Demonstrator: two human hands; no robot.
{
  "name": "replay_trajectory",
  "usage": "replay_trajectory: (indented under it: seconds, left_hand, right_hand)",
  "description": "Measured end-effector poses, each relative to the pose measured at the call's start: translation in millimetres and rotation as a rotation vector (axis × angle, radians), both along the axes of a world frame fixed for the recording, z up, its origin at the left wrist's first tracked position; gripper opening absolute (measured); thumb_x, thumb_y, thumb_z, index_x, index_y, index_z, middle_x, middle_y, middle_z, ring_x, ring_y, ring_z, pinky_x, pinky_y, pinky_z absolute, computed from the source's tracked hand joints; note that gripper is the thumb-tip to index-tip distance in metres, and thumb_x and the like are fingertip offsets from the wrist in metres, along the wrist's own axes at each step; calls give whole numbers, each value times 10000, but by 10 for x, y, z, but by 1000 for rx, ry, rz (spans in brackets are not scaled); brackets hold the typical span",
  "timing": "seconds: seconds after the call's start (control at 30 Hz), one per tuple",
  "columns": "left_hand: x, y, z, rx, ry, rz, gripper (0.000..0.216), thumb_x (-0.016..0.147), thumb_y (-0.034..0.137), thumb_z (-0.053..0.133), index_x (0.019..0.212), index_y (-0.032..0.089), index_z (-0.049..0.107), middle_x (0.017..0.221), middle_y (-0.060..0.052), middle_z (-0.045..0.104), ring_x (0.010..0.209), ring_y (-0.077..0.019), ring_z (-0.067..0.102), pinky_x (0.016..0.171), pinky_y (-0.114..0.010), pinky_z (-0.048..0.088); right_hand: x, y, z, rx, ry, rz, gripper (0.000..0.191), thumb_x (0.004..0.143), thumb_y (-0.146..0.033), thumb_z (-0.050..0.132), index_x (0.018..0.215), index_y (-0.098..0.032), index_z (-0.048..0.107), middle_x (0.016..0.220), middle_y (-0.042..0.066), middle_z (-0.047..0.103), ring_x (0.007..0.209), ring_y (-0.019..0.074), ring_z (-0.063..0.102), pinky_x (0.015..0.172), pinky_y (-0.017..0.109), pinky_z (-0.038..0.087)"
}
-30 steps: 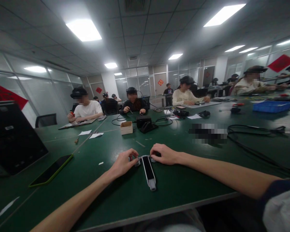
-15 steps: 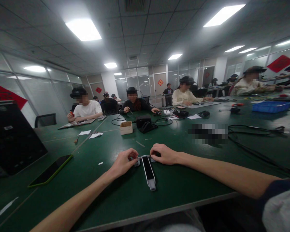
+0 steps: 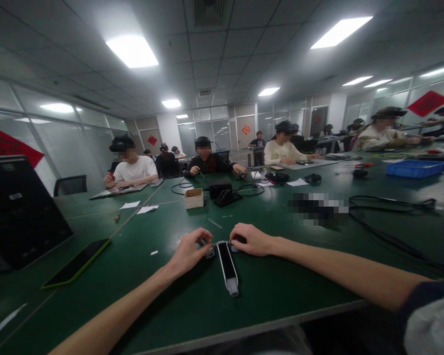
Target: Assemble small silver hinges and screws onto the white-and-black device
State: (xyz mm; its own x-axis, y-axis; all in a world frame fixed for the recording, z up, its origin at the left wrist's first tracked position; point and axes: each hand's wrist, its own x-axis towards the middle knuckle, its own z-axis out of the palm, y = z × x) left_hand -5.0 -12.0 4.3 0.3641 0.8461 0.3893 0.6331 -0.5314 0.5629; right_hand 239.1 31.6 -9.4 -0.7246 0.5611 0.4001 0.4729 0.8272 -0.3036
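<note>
A long, narrow white-framed device (image 3: 227, 266) with a black face and a pale grey tip lies on the green table, its tip pointing towards me. At its far end, my left hand (image 3: 192, 249) is closed at the left side, thumb and fingertips pinched on a small silvery-grey part (image 3: 210, 252). Opposite it, my right hand (image 3: 251, 239) is closed in a pinch at the right side, over another small grey part (image 3: 234, 247). The fingers partly cover both small parts, so their kind cannot be made out.
A green-edged phone (image 3: 77, 264) and a black computer case (image 3: 20, 212) are on the left. Ahead stand a small open box (image 3: 194, 198) and a black device (image 3: 222, 191) with cables. A blue tray (image 3: 416, 168) and black cables (image 3: 399, 207) are right. Several people sit beyond.
The view has tilted up slightly, so everything sits a little lower. Both hands keep nearly the same pinch beside the device's far end.
</note>
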Motion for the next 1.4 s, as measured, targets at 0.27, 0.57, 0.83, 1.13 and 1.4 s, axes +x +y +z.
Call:
replay_trajectory:
  seconds: [0.27,0.57,0.83,1.13,1.4]
  left_hand:
    - [22,-58,83,-26,269,93,192,819,310,538,909,188,655,897,-38,631,824,-195,571,730,-304,439]
    - [14,-56,68,-5,275,97,176,802,319,566,881,189,655,862,-27,606,778,-185,549,679,-287,420]
    - [59,-64,59,14,334,133,245,845,358,504,861,179,671,839,-45,624,746,-189,566,666,-289,420]
    - [53,-56,50,74,322,136,275,872,363,458,862,177,660,864,-55,626,750,-186,564,667,-291,426]
    - [61,-58,46,130,318,116,280,883,354,453,810,176,657,810,-44,614,727,-174,562,653,-269,411]
  right_hand:
    - [-16,-10,-8,-24,17,-45,151,872,-267,516,923,-159,608,893,44,606,779,145,541,707,273,448]
    - [-27,-10,24,-5,-28,-35,190,904,-254,460,870,-150,615,883,55,602,798,153,540,727,286,448]
    - [-50,-15,-1,79,-20,-62,207,899,-246,474,865,-133,643,855,66,625,786,155,550,731,284,442]
    - [-87,-58,12,109,-27,-150,267,927,-271,440,875,-126,658,847,72,641,783,158,559,729,284,434]
    - [-109,-60,-9,129,-108,-150,305,938,-302,427,871,-134,673,831,72,644,777,158,565,711,273,429]
